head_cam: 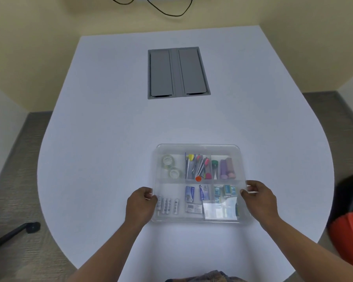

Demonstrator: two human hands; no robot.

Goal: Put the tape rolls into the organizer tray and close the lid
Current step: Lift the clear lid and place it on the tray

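A clear organizer tray point(200, 219) rests on the white table in front of me, with a clear lid point(198, 147) lying over it. Two clear tape rolls point(168, 160) point(175, 173) lie in its far-left compartment, seen through the lid. My left hand point(140, 204) grips the lid's left edge, and my right hand point(260, 197) grips its right edge. Whether the lid is fully seated I cannot tell.
Other compartments hold pens point(198, 165), glue sticks point(225, 167), batteries point(168, 205) and small boxes point(204, 193). A grey cable hatch point(177, 72) is set into the table point(110, 129) farther back. An orange and black object point(348, 226) is at the right edge, and a black chair leg point(14, 234) at the left.
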